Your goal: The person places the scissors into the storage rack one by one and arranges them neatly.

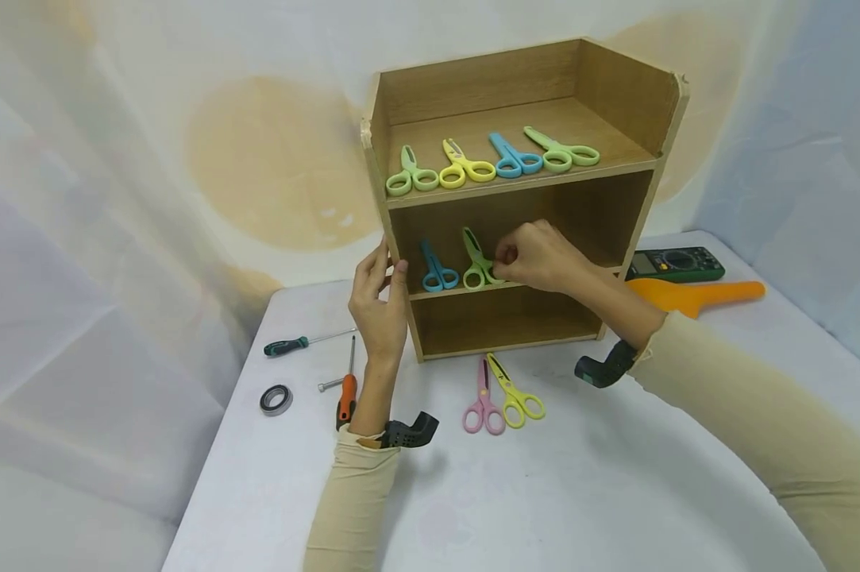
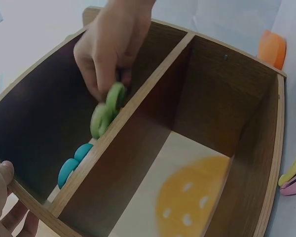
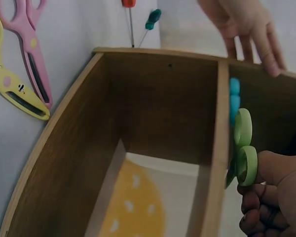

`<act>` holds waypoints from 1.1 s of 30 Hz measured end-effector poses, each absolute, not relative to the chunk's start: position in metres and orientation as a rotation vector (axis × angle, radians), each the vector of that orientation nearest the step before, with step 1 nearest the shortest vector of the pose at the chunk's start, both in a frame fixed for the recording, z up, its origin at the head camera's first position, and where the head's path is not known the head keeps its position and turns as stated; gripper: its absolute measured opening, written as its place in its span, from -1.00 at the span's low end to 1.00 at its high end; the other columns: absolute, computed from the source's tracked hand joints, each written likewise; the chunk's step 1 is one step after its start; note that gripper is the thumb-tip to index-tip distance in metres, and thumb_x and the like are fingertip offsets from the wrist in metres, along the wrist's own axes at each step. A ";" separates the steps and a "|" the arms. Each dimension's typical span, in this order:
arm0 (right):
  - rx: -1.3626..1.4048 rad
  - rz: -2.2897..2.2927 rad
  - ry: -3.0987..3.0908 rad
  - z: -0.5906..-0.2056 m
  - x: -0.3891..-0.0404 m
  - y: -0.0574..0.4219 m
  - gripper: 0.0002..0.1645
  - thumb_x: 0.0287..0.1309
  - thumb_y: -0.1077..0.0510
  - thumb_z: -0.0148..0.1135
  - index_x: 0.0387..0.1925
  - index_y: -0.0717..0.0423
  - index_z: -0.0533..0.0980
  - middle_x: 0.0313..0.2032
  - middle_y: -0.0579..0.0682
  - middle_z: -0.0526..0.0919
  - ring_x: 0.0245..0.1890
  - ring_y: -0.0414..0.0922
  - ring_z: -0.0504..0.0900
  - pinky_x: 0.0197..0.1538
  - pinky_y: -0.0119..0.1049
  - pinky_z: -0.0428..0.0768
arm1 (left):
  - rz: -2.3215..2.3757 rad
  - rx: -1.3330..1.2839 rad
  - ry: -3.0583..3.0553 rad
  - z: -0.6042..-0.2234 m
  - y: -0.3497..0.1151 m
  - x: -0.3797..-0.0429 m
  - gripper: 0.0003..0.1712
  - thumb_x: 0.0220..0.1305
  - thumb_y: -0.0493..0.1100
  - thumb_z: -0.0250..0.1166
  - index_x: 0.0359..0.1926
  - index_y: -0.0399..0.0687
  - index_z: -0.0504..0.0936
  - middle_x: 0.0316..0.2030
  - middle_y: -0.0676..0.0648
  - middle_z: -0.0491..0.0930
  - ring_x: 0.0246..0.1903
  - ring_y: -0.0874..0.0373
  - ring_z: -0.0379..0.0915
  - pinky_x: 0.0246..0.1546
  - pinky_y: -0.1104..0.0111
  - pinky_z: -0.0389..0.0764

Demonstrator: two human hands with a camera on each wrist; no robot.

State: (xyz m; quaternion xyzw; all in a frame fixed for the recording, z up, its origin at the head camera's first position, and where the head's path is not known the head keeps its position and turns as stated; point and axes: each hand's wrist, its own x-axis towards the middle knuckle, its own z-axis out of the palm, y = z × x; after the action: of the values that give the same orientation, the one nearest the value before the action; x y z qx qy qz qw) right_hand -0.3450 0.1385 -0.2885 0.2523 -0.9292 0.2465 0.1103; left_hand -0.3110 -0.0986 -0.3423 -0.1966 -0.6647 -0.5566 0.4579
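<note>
Green scissors, pinched in my right grip, I should settle gently, clear of the blue scissors to its left.

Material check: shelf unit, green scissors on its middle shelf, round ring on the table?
Shelf unit: wood or wood-look board, low sheen; faint grain shows on its upper back.
Green scissors: probably plastic, smooth; even colour, rounded loops.
Ring: likely metal, bright outer side; the dark band on its face could be rubber or plastic.
</note>
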 end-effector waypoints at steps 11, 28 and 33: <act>0.660 0.755 -2.789 -0.300 -0.353 0.140 -0.82 0.23 0.20 0.32 -0.22 0.25 0.70 -0.44 0.03 0.65 -0.45 -0.06 0.52 -0.41 -0.26 0.50 | -1.357 -0.496 -1.626 -0.341 -0.097 -0.312 -0.53 0.30 -0.45 0.30 0.23 -0.46 0.51 0.04 -0.33 0.57 0.02 -0.09 0.57 -0.12 0.27 0.65; 0.880 0.577 -2.530 -0.333 -0.255 0.172 -0.93 0.12 0.23 0.47 -0.32 0.07 0.71 -0.39 -0.14 0.65 -0.33 -0.16 0.51 -0.25 -0.27 0.54 | -1.348 -0.486 -1.635 -0.340 -0.100 -0.312 -0.53 0.31 -0.44 0.30 0.23 -0.44 0.51 0.02 -0.33 0.58 0.03 -0.06 0.56 -0.10 0.30 0.65; 0.888 0.561 -2.581 -0.364 -0.238 0.179 -0.90 0.08 0.20 0.50 -0.32 0.01 0.73 -0.38 -0.20 0.65 -0.30 -0.17 0.50 -0.25 -0.28 0.51 | -1.348 -0.471 -1.650 -0.344 -0.099 -0.314 -0.52 0.32 -0.43 0.30 0.25 -0.39 0.52 0.03 -0.27 0.58 0.04 -0.05 0.56 -0.09 0.26 0.66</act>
State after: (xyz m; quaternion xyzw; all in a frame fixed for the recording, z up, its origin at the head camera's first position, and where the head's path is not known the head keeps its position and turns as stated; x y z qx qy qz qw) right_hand -0.2375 0.1788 -0.3639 0.3136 -0.9117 0.1981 0.1769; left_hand -0.3140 -0.0990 -0.3445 -0.1917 -0.6708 -0.5480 0.4615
